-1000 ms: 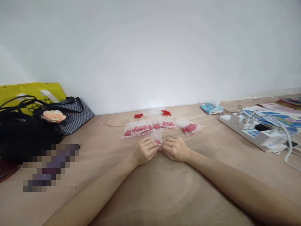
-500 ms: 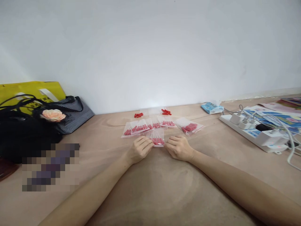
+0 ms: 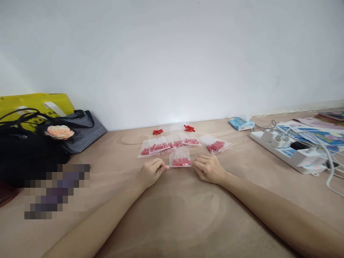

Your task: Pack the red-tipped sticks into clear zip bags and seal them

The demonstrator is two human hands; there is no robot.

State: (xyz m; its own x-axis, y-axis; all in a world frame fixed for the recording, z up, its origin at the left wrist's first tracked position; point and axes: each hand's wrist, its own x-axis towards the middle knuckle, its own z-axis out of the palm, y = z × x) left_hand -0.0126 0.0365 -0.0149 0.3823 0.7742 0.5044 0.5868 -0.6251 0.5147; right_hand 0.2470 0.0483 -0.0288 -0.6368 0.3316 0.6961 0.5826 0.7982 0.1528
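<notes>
A small clear zip bag (image 3: pixel 179 153) with several red capsule-shaped pieces (image 3: pixel 182 162) inside lies flat in front of me. My left hand (image 3: pixel 152 172) pinches its near left corner between thumb and curled fingers. At the near right corner, my right hand (image 3: pixel 210 168) has its fingers closed on the bag's edge, the tips partly hidden. Just beyond, an overlapping row of filled zip bags (image 3: pixel 159 145) spreads across the table. Another filled stack (image 3: pixel 215 144) sits to the right of that row.
Loose red pieces form two little piles, left (image 3: pixel 157 132) and right (image 3: pixel 189 128), near the wall with clear bags (image 3: pixel 176 127) between. At right are a tissue pack (image 3: pixel 240 123), a power strip (image 3: pixel 274 147) with chargers, and papers. Bags, including a striped one (image 3: pixel 88 130), stand left.
My left hand has shifted left along the bag's near edge to its corner, and my right hand slightly right. More of the bag now shows between them.
</notes>
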